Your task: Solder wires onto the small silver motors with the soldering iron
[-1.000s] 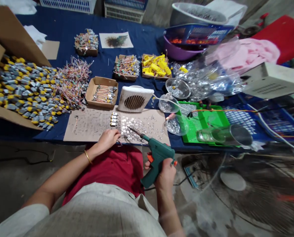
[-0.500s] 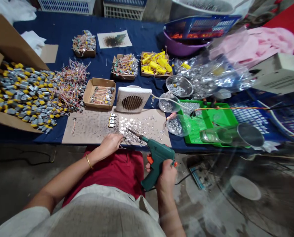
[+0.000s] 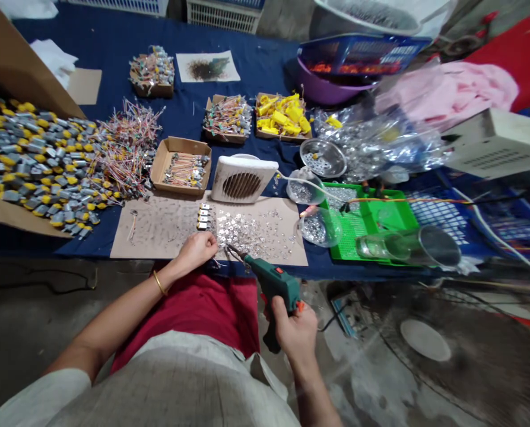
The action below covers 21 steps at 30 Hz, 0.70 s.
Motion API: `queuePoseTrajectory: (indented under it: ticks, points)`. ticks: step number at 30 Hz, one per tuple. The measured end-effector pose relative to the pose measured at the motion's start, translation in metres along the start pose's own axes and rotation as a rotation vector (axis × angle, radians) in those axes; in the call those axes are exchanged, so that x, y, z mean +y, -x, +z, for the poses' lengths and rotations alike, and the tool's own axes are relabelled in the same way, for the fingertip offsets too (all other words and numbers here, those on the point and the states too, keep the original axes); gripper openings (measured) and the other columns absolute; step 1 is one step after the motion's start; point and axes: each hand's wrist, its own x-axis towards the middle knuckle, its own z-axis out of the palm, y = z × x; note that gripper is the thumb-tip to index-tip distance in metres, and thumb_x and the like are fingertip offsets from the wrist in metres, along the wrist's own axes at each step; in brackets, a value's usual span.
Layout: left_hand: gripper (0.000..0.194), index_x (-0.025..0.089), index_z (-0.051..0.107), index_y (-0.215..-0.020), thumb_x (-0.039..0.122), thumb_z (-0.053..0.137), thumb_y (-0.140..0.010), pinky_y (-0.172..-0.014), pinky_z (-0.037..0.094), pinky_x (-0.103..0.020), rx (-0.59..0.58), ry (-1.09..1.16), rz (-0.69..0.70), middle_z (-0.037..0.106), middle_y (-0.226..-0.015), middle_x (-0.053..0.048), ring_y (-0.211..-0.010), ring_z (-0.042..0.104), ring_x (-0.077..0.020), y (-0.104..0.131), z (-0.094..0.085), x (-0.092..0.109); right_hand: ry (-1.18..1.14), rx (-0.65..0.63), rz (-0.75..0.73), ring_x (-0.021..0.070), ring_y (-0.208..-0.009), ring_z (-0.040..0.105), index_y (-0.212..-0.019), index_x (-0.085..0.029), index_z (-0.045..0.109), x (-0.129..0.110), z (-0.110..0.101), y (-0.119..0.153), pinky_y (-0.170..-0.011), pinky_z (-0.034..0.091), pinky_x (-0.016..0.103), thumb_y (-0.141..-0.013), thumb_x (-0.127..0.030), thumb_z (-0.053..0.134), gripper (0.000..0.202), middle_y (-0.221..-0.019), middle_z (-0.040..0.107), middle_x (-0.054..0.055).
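My right hand point(image 3: 297, 332) is wrapped round the handle of a green soldering gun point(image 3: 271, 279) with orange buttons. Its dark tip points left and lies low over small silvery metal pieces point(image 3: 240, 228) scattered on a cardboard sheet point(image 3: 158, 246). Just left of the tip, my left hand point(image 3: 196, 249) is closed in a pinch at the sheet's front edge; what its fingers hold is too small to make out. Thin wires show below those fingertips. Several small motors point(image 3: 203, 217) stand in a short column beyond my left hand. A loose wired piece point(image 3: 133, 226) lies farther left.
A small white fan point(image 3: 246, 179) stands behind the sheet. Left are a carton of motors point(image 3: 37, 172) and a box of wired parts point(image 3: 181, 142). Right are plastic bowls point(image 3: 320, 226), a green tray point(image 3: 347, 244) and a clear tumbler point(image 3: 438, 244). A floor fan point(image 3: 482, 356) is below right.
The soldering gun has turned and its tip has come down and slightly left, closer to my left hand. My left hand has shifted a little left and up.
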Motion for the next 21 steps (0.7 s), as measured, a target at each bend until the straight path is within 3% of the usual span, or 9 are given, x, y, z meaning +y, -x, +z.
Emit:
queuePoseTrajectory:
  ticks: [8, 21]
  points:
    - [0.013, 0.018, 0.066, -0.072, 0.019, 0.053, -0.076, -0.063, 0.038, -0.024, -0.008, -0.047, -0.038, 0.066, -0.068, -0.002, -0.064, 0.057, -0.0147, -0.001, 0.001, -0.003, 0.106, -0.043, -0.096, 0.0210, -0.057, 0.064, -0.067, -0.019, 0.070, -0.017, 0.005, -0.008, -0.053, 0.048, 0.026, -0.088, -0.051, 0.052, 0.043, -0.048, 0.060, 0.004]
    - [0.015, 0.017, 0.068, -0.075, 0.019, 0.053, -0.077, -0.065, 0.041, -0.025, -0.024, -0.080, -0.022, 0.067, -0.070, -0.004, -0.066, 0.058, -0.0167, -0.002, 0.000, -0.004, 0.113, -0.068, -0.036, 0.0212, -0.054, 0.061, -0.062, -0.020, 0.067, -0.022, 0.008, -0.012, -0.050, 0.047, 0.026, -0.085, -0.055, 0.055, 0.044, -0.045, 0.056, 0.004]
